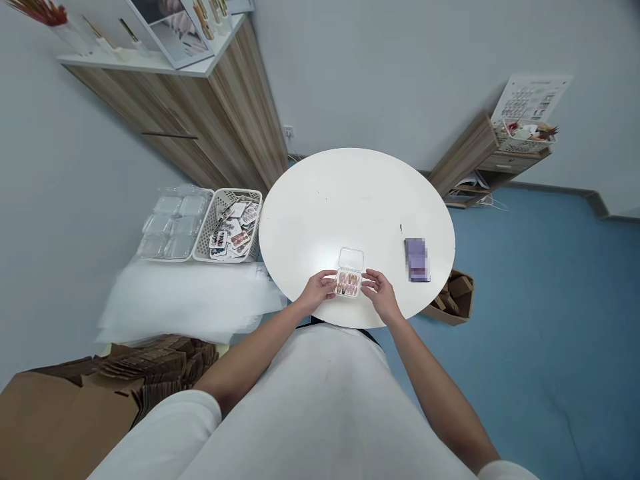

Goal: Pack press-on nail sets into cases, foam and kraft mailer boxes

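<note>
We stand at a white oval bench [345, 193] with both arms stretched forward over its near edge. A small clear case [351, 270] sits close to that edge, between our hands, its lid [351, 258] tipped back on the far side. Inside lie two rows of nail-shaped pieces [347, 283], mostly pink and gold, with a darker one in the near row.

Our left hand [319, 291] is at the left side of the case, thumb and forefinger parted about its edge; our right hand [381, 293] is at the right side, fingers half spread and lightly curled. We cannot tell whether the fingers of either hand grip the case or merely touch it.

Farther right on the bench we see a pixelated purple item [417, 259], with a tiny dark-tipped object [401, 228] just beyond it. Left of the bench, a white basket [227, 259] holds printed cards [234, 228], and beside it clear plastic boxes [175, 223] are heaped. Nearer to us lie translucent sheets [190, 297] and folded brown cardboard [170, 367]. Below the bench's right edge, an open carton [457, 321] stands on the blue floor [545, 287]
</note>
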### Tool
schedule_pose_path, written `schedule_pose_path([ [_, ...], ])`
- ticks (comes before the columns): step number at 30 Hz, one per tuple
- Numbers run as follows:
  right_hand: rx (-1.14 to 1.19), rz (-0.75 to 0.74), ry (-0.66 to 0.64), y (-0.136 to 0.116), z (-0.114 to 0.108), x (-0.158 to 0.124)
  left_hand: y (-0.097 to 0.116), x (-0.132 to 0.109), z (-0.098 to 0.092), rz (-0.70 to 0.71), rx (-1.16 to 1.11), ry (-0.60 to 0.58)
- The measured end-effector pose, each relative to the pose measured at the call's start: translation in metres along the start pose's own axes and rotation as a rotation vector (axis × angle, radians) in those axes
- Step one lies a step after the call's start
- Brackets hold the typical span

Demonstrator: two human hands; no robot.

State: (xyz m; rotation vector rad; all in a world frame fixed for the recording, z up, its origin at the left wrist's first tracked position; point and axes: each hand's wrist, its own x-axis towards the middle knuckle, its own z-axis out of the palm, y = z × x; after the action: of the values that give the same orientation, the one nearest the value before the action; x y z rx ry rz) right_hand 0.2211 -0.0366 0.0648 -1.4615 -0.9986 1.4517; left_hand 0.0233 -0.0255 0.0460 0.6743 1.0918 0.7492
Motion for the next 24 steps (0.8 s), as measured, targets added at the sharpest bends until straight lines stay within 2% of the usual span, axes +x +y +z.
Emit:
schedule_pose_path([
  [4,0.041,0.005,0.058,0.003,0.006,-0.009,0.002,-0.006,-0.008,0.02,0.004,-0.028],
  [8,0.146,0.118,0.132,0.009,0.009,-0.013,0.003,-0.011,-0.014,0.01,0.003,-0.078],
  [11,0.23,0.185,0.061,0.009,0.011,-0.011,0.002,-0.014,-0.017,-0.003,0.025,-0.115],
  [15,0.231,0.199,0.008,0.004,0.015,-0.005,0.0,-0.017,-0.018,-0.008,0.039,-0.157],
  [24,0.242,0.154,-0.072,-0.015,0.012,0.003,0.002,-0.015,-0.013,0.003,-0.034,-0.148],
])
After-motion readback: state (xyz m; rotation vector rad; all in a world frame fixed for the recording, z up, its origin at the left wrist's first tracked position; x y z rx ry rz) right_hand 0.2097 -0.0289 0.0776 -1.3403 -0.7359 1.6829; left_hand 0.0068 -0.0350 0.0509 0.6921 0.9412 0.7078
